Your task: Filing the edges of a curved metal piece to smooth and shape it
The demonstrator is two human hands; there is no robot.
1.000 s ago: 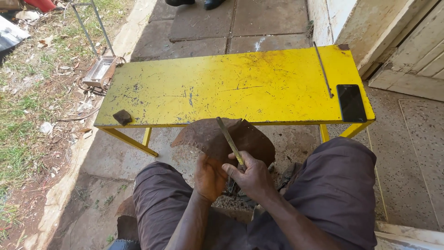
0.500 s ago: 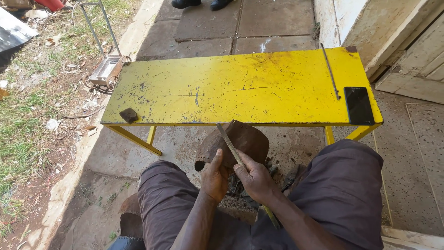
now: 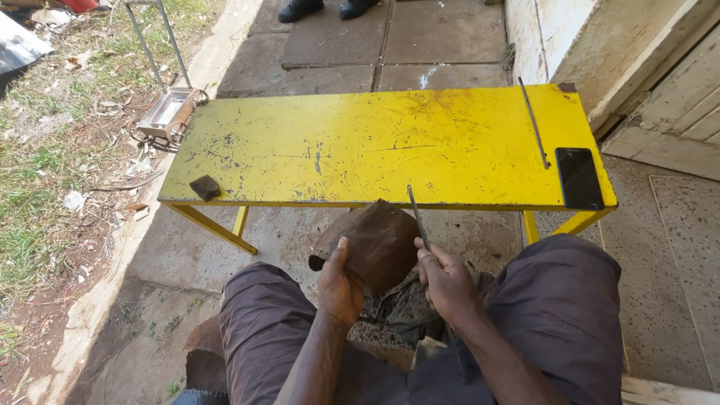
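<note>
Both hands sit just below the yellow table (image 3: 360, 150): left hand (image 3: 341, 285) clamped on a brown rusty piece (image 3: 375, 240), right hand (image 3: 448, 281) gripping a thin metal file (image 3: 418, 217) beside it.

Brown curved piece (image 3: 375, 244) and thin metal rod (image 3: 417, 217), held between the knees.
Piece dull, rusty brown, tilted up; rod slim, dark, lay at its 3 o'clock edge, pointing to 11 o'clock.

a yellow table (image 3: 360, 142) carries a dark phone (image 3: 579, 177) and thin rod (image 3: 534, 122) at right, a small dark block (image 3: 204, 187) near left.
</note>
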